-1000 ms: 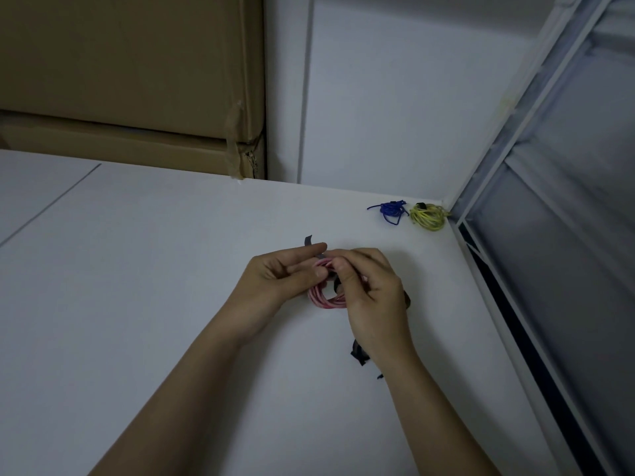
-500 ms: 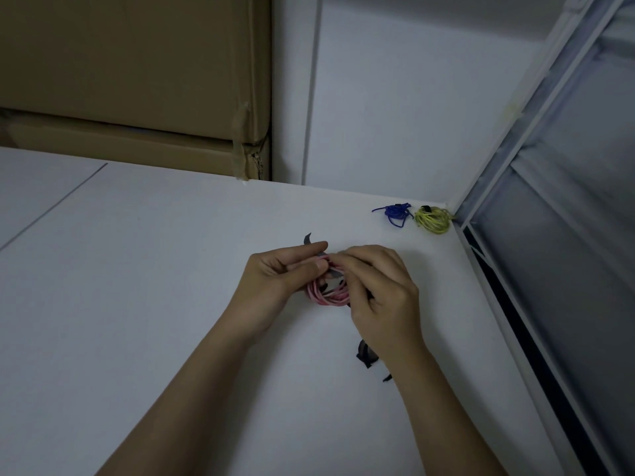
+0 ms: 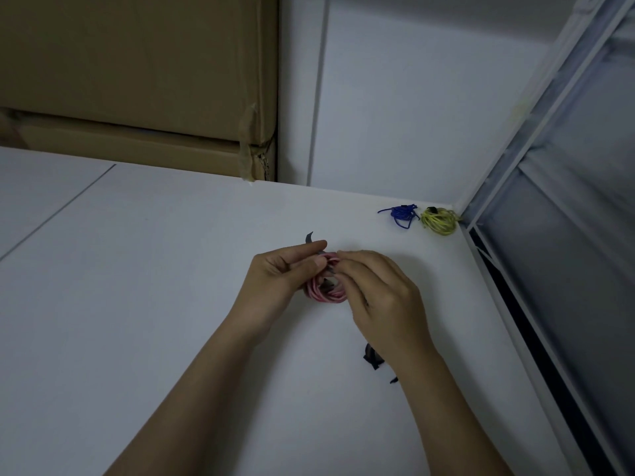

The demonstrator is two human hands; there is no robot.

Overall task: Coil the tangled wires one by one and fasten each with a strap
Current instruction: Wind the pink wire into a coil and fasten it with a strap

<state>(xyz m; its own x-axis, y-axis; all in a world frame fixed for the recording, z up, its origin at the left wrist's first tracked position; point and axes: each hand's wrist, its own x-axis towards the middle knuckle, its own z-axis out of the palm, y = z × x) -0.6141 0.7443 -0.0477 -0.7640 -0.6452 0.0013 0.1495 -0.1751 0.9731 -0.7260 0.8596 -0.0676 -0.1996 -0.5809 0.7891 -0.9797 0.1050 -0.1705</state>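
A pink wire coil (image 3: pixel 326 293) sits between my two hands over the white table (image 3: pixel 137 304). My left hand (image 3: pixel 278 280) pinches the coil's top together with a dark strap (image 3: pixel 310 238) whose free end sticks up past my thumb. My right hand (image 3: pixel 381 297) curls over the coil's right side, fingertips pinching at the strap and wire. A dark bit of strap shows inside the coil's ring. Coiled blue wire (image 3: pixel 401 214) and coiled yellow wire (image 3: pixel 439 220) lie at the table's far right corner.
More dark straps (image 3: pixel 372 359) lie on the table under my right wrist. Stacked cardboard boxes (image 3: pixel 137 91) stand behind the table at the left. A white wall is behind; a white metal frame (image 3: pixel 536 187) runs along the table's right edge.
My right hand's fingers have shifted up and left over the coil's top, closer to my left thumb. The coil and left hand stay in nearly the same place.
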